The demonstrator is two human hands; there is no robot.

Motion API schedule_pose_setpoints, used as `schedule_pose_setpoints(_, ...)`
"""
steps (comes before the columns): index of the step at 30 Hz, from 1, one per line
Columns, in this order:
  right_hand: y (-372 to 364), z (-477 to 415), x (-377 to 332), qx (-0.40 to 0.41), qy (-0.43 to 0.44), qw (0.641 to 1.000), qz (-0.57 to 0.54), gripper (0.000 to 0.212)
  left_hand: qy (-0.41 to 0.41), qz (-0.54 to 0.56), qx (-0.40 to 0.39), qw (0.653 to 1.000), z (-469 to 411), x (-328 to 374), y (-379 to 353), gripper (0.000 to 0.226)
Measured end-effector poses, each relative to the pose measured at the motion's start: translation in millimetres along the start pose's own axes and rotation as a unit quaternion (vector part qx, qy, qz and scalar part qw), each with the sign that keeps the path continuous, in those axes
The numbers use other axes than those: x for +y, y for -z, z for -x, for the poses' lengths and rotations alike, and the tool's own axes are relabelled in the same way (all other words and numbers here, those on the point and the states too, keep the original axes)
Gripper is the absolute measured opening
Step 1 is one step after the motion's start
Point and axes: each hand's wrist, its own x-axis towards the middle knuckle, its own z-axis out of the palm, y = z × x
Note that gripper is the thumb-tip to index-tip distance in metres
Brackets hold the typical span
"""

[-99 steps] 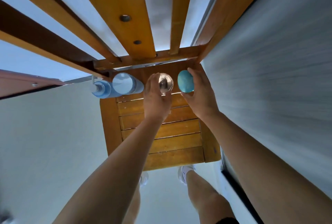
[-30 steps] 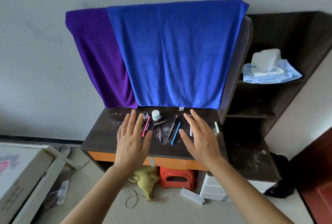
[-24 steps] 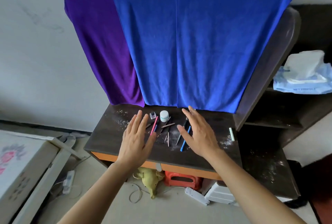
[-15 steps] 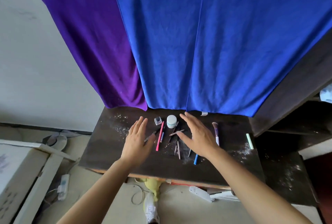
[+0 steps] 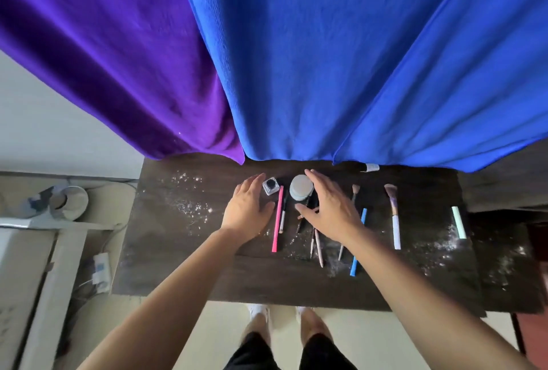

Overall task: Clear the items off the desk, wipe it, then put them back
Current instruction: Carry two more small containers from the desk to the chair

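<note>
- My left hand (image 5: 247, 211) is spread wide with straight fingers kept together, and it holds nothing. It lies low over the counter (image 5: 178, 251), just left of a small square jar with a black lid (image 5: 270, 186).
- My right hand (image 5: 329, 209) is also wide open and holds nothing. Its fingers reach along the right side of a round pale jar (image 5: 301, 187) and its thumb points left, just below that jar. I cannot tell whether it touches the jar.
- The two jars stand side by side near the back edge of the counter, between my hands.
- A pink pencil (image 5: 277, 220) lies lengthwise just right of my left hand, with a short brush (image 5: 283, 215) close beside it.
- Thin brownish sticks (image 5: 318, 248) poke out from under my right palm towards me.
- A blue pen (image 5: 358, 243) lies just right of my right wrist, and a small brush (image 5: 354, 191) lies partly hidden behind that hand.
- Further right lies a larger brush with a white handle (image 5: 394, 221). A pale green stick (image 5: 458, 222) lies well apart from it, near the right end.
- White specks (image 5: 186, 206) are scattered on the dark counter, left of my left hand and also towards the right end.
- A blue cloth (image 5: 341, 58) and a purple cloth (image 5: 103, 58) hang down behind the counter's back edge.
</note>
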Motion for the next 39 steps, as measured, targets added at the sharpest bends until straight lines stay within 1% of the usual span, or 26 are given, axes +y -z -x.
schedule_pose_setpoints(2,-14.8,-13.3,5.4,-0.019,0.016,1.0,0.018,0.087,0.023,0.011,0.007,1.0,-11.5,-6.7,-12.9,0.067)
schedule_pose_setpoints(4,-23.9,-22.2,9.9,-0.015,0.023,0.999,0.02,0.085,0.031,0.014,0.027,0.999,-20.8,-10.7,-26.6,0.061)
schedule_pose_setpoints(8,-29.8,-32.8,17.0,0.022,0.028,0.999,0.0,0.075,0.047,0.023,0.09,0.995,-32.7,-4.8,-42.7,0.041)
schedule_pose_setpoints(11,-24.7,-29.6,16.0,0.039,0.034,0.998,-0.026,0.067,0.069,0.058,0.115,0.989,-27.7,4.2,-39.1,0.033)
schedule_pose_setpoints(14,-5.3,-19.2,9.6,0.094,0.041,0.992,-0.068,0.064,0.071,0.081,0.149,0.983,-13.3,19.1,-17.8,0.028)
schedule_pose_setpoints(17,23.5,-4.7,-0.1,0.161,0.047,0.981,-0.093,0.063,0.033,0.074,0.178,0.981,2.9,39.2,15.2,0.023)
schedule_pose_setpoints(20,56.8,18.4,-11.1,0.222,0.055,0.967,-0.115,0.062,-0.018,0.079,0.23,0.97,17.1,62.7,50.9,0.027)
schedule_pose_setpoints(22,83.8,33.7,-15.9,0.267,0.06,0.954,-0.119,0.062,-0.069,0.099,0.255,0.959,22.3,83.9,72.9,0.03)
schedule_pose_setpoints(24,108.9,51.6,-20.6,0.323,0.056,0.938,-0.109,0.062,-0.127,0.132,0.262,0.948,29.8,105.5,91.2,0.033)
schedule_pose_setpoints(27,130.4,94.8,-27.6,0.407,0.006,0.906,-0.115,0.063,-0.191,0.186,0.24,0.933,44.6,128.0,100.6,0.034)
schedule_pose_setpoints(29,132.8,135.4,-31.0,0.468,-0.044,0.874,-0.124,0.064,-0.23,0.215,0.212,0.925,53.5,141.3,91.9,0.037)
schedule_pose_setpoints(30,130.3,156.6,-31.9,0.486,-0.066,0.863,-0.124,0.065,-0.246,0.227,0.19,0.923,58.1,148.6,83.7,0.038)
schedule_pose_setpoints(33,118.4,225.0,-31.8,0.505,-0.143,0.843,-0.117,0.065,-0.295,0.235,0.107,0.92,82.2,180.2,54.9,0.038)
schedule_pose_setpoints(36,111.7,298.1,-28.3,0.513,-0.219,0.825,-0.094,0.064,-0.363,0.237,0.034,0.9,119.0,220.7,25.2,0.039)
schedule_pose_setpoints(39,109.2,375.2,-23.5,0.545,-0.292,0.782,-0.072,0.063,-0.434,0.226,-0.035,0.872,164.3,266.1,-5.6,0.039)
